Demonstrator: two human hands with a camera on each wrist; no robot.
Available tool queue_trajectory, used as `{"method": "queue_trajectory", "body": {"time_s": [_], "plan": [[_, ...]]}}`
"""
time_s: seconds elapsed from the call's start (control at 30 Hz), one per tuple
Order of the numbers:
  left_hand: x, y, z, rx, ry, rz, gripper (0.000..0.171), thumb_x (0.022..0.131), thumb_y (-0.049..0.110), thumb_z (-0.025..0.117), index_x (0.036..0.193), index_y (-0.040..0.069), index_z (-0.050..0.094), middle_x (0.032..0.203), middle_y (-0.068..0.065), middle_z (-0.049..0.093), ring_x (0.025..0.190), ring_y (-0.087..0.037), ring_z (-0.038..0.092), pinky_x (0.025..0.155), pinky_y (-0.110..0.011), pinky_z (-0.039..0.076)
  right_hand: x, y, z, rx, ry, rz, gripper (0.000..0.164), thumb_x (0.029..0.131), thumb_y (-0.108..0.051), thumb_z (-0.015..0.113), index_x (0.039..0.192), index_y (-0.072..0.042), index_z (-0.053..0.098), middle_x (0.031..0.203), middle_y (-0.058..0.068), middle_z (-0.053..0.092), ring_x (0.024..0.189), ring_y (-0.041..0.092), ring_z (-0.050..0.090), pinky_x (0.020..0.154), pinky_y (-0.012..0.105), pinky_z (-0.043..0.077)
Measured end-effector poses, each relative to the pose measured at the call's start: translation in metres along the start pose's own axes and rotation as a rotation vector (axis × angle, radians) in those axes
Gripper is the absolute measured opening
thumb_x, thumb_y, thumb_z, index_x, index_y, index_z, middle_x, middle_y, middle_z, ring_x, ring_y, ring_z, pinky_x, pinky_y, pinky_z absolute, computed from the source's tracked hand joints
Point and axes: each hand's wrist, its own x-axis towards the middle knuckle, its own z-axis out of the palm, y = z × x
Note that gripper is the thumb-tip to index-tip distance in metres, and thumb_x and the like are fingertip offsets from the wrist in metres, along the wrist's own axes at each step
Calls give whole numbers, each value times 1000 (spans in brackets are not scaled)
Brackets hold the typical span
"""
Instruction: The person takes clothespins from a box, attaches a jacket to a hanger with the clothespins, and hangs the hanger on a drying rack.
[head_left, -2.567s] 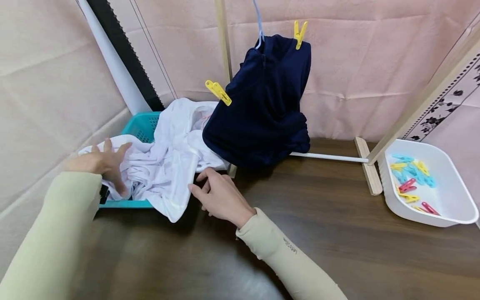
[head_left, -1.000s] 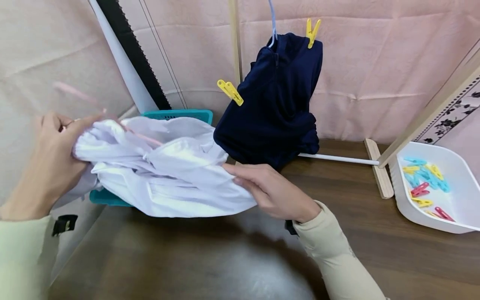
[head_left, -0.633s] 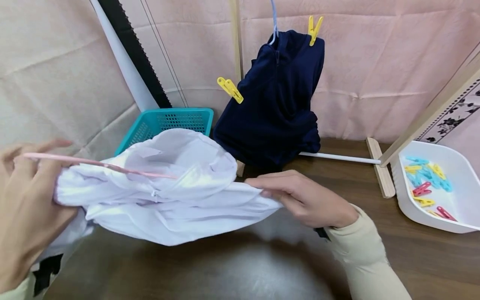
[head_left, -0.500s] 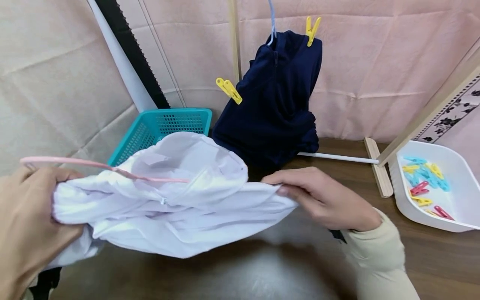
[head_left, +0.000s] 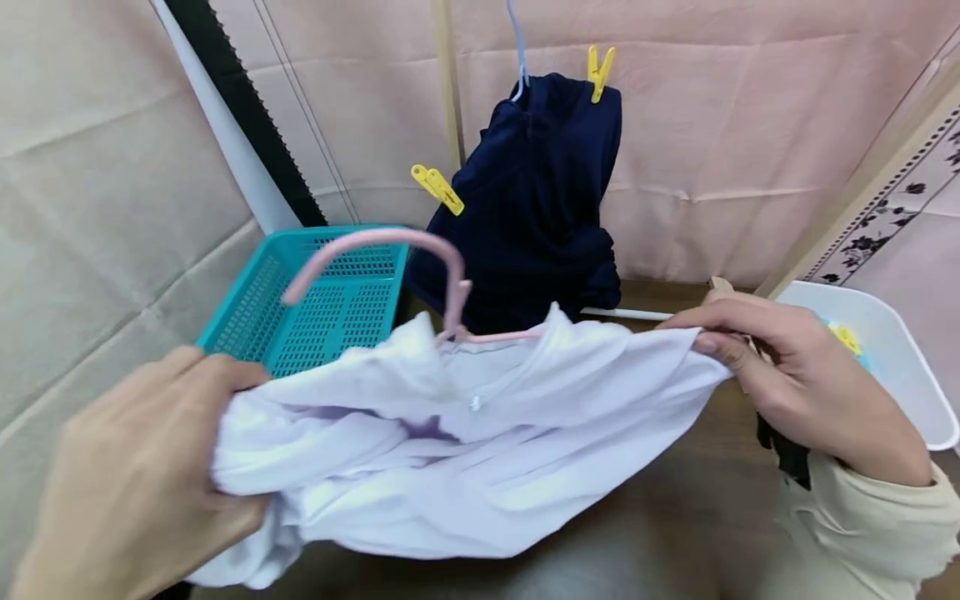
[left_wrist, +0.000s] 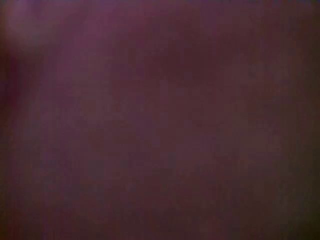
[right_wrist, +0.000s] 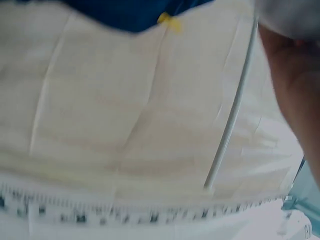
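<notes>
stretching the white garment: it is held up in front of you, above the bench, neckline uppermost, with the cloth below it bunched in loose folds.
left hand: your fingers are curled round the gathered left end of the white garment; this hand is a little blurred.
right hand: your thumb and forefinger pinch the right end of the white garment, which narrows to a point there.
pink hanger: its hook rises out of the neckline and bends over to your left; a short length of bar shows at the collar, the rest hidden in the cloth.
teal basket: beyond the white garment on your left, its slotted floor showing.
dark blue garment: hanging farther back, a light blue hanger at its neck, yellow clips gripping it at two places.
white tub: on your right, partly behind your right hand, with loose pegs inside.
left wrist view: a dark blur; you cannot tell anything from it.
</notes>
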Motion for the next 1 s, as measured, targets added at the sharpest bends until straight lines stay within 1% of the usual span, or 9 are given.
{"method": "queue_trajectory", "body": {"time_s": [0.03, 0.07, 0.17, 0.3, 0.47, 0.67, 0.77, 0.93, 1.0], "plan": [[22, 32, -6, 12, 28, -4, 59, 52, 31, 76, 108, 12, 70, 93, -2, 69, 78, -24, 58, 65, -43, 46, -4, 4, -4, -29, 21, 31, 39, 89, 15, 65, 113, -14, 75, 94, -11, 69, 82, 0, 56, 77, 14, 41], [37, 53, -6, 7, 42, 0, 51, 56, 26, 71, 103, 8, 69, 88, -5, 68, 75, -24, 58, 62, -43, 48, -9, 9, -8, -61, 38, 61, 38, 89, 14, 66, 112, -15, 75, 95, -12, 68, 85, -1, 57, 78, 13, 41], [67, 92, 12, -51, 117, 10, 36, 61, 17, 68, 94, 3, 65, 81, -9, 67, 70, -25, 58, 56, -43, 50, -22, 24, -19, -130, 123, 132, 29, 91, 8, 68, 108, -14, 77, 96, -18, 66, 90, -4, 55, 83, 9, 37], [95, 128, 42, -100, 220, 23, 28, 66, 13, 68, 92, 4, 64, 78, -7, 65, 66, -25, 54, 54, -38, 46, -38, 42, -34, -96, 369, 193, 10, 94, 1, 67, 96, -2, 77, 89, -25, 62, 83, -4, 49, 76, 8, 35], [128, 164, 77, -135, 369, -2, 16, 77, 11, 61, 91, 4, 64, 77, -9, 64, 66, -26, 54, 55, -38, 45, -47, 55, -49, 15, 725, 268, 11, 92, -7, 73, 83, -10, 78, 81, -21, 64, 80, -1, 51, 71, 10, 35], [162, 190, 125, -214, 462, -127, 19, 82, 13, 63, 98, 3, 64, 87, -9, 68, 78, -28, 58, 63, -38, 47, -55, 71, -57, 335, 1015, 270, 3, 84, 2, 77, 82, 4, 75, 78, -3, 67, 74, 5, 57, 65, 11, 43], [168, 196, 148, -258, 394, -171, 28, 82, 12, 64, 108, 3, 62, 97, -11, 67, 88, -30, 57, 72, -40, 47, -58, 75, -59, 296, 1018, 330, 6, 83, 3, 79, 82, 7, 75, 77, -4, 66, 76, 6, 55, 64, 11, 41], [165, 198, 184, -305, 110, -211, 47, 77, -1, 62, 123, 1, 50, 114, -16, 53, 99, -32, 45, 81, -41, 43, -50, 81, -59, -40, 874, 523, 5, 84, -1, 81, 79, -1, 79, 72, -19, 63, 72, 3, 48, 61, 13, 34], [163, 197, 195, -310, -6, -197, 59, 74, -5, 65, 129, 0, 45, 120, -18, 47, 104, -33, 42, 85, -43, 43, -49, 87, -58, -89, 833, 523, 4, 83, 0, 82, 80, 2, 79, 71, -23, 63, 70, 2, 47, 61, 14, 33]]}}
